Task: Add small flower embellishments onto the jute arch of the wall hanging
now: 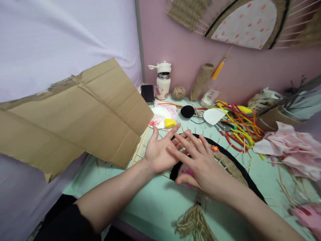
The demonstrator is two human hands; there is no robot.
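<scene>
Woven fan point(225, 160) lies flat on the green table point(155, 201), just under both hands, its long side running from near to far right. Right hand point(200, 167) is closest, fingers spread flat. Left hand point(160, 150) is open too, holding nothing.

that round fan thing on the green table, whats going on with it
A person has both bare hands spread over a round woven fan with a black rim, lying flat on the mint table. The left hand is palm up at its edge; the right hand hovers palm down over it, fingers open, holding nothing. A jute tassel hangs from its near end. A cardboard sheet leans at left, and coloured pipe cleaners lie behind.
</scene>
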